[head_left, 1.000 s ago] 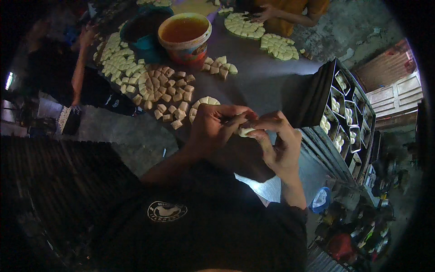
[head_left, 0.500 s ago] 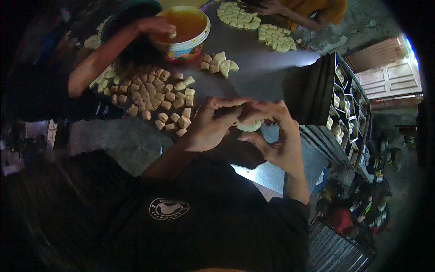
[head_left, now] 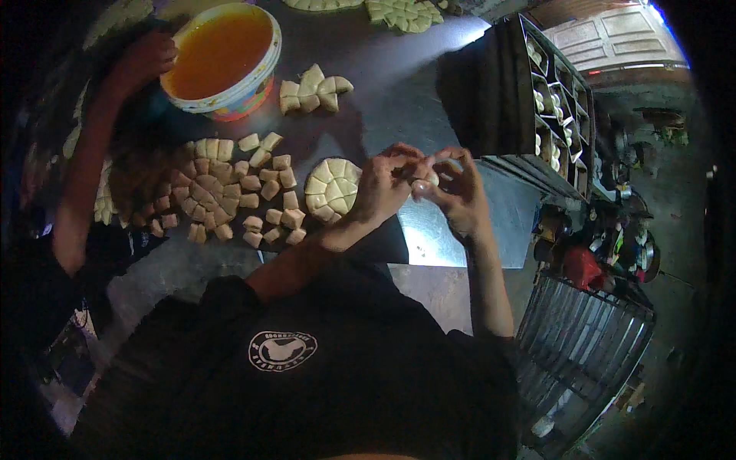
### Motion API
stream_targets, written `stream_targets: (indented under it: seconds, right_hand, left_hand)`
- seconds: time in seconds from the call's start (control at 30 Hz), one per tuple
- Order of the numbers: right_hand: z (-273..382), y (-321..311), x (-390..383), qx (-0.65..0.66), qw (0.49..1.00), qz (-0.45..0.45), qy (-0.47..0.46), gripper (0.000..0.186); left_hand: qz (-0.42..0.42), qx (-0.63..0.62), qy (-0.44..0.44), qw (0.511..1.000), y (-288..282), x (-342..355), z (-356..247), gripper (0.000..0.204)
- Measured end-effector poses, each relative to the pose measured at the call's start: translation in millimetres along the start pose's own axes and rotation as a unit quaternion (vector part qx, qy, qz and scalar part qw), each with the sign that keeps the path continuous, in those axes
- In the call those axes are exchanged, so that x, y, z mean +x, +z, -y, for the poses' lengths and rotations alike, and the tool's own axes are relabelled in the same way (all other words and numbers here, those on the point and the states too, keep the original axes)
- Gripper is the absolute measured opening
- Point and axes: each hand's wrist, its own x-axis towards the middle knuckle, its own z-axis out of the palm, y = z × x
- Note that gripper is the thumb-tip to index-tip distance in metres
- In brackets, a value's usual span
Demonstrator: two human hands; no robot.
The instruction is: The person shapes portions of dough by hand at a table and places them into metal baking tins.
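Note:
My left hand (head_left: 386, 182) and my right hand (head_left: 458, 193) meet fingertip to fingertip above the metal table. Between their curled fingers is a small pale piece of dough (head_left: 432, 179), mostly covered by the fingers. Close to my left wrist lies a pale round of dough (head_left: 333, 186), cut into wedges. Left of it, many small cut dough pieces (head_left: 205, 190) lie on the table, some packed together and others scattered.
A white bucket of orange filling (head_left: 222, 57) stands at the far left, a co-worker's hand (head_left: 149, 61) at its rim. Beyond the round sits a dough cluster (head_left: 314, 90); cut dough (head_left: 405, 14) lies farther back. Stacked dark trays (head_left: 563, 111) holding dough balls stand right.
The view has shifted, bringing the cut round into sight beside my left wrist. My hands stay together around the dough. The co-worker's hand has moved from inside the bucket to its left rim.

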Motion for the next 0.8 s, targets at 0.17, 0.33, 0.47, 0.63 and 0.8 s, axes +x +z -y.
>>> stream_targets:
  seconds: [0.17,0.33,0.47,0.63,0.8]
  right_hand:
    - [-101,-54,8,-0.095,0.994,-0.055,0.016,0.049]
    - [-147,-80,26,-0.369,0.920,-0.067,-0.110,0.023]
    - [-165,-81,42,-0.342,0.925,-0.005,-0.164,0.028]
    - [-138,-85,64,-0.369,0.896,0.044,-0.244,0.029]
    - [-122,-71,156,-0.253,0.942,0.033,-0.219,0.029]
  left_hand:
    - [0.066,-0.125,-0.152,0.978,10,2,81,0.028]
    - [0.197,0.228,0.051,0.952,5,36,108,0.025]
    - [0.269,0.294,-0.083,0.913,3,42,99,0.028]
    - [0.138,0.327,0.024,0.935,5,10,145,0.031]
    - [0.288,0.534,-0.057,0.793,9,-24,117,0.037]
